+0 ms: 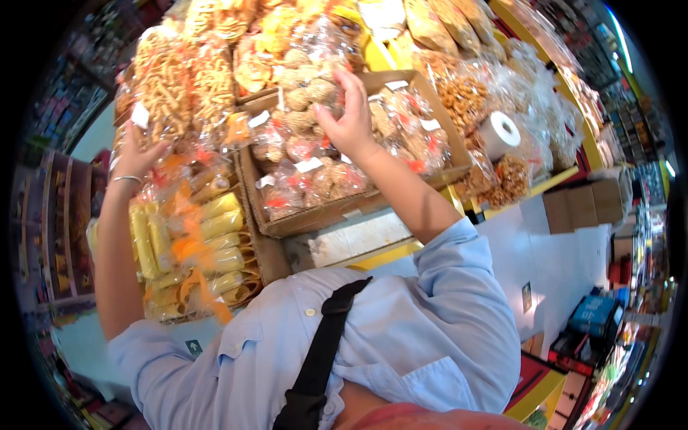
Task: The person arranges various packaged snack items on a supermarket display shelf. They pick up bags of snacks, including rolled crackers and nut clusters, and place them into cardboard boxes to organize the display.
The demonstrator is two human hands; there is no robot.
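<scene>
My right hand (352, 118) is at the right side of a clear bag of round, seed-coated snack balls (301, 97). Its thumb and fingers are spread against the bag, and whether they grip it is hidden. The bag lies over the far rim of a cardboard box (322, 215) of smaller wrapped snacks (333, 180). At the left, my left hand (137, 150) has thumb and forefinger wide apart, near a white tag (141, 115) and bagged twisted snack sticks (164, 80). Below it are yellow tube-shaped packets (223, 236) with a blurred orange ribbon (188, 236).
Bagged brown snack clusters (459, 94) and a white roll (500, 135) stand right of the box. Long bags (435, 24) lie at the back. A yellow display edge (532, 192) borders the tiled floor (500, 258). Another cardboard box (583, 204) stands farther right.
</scene>
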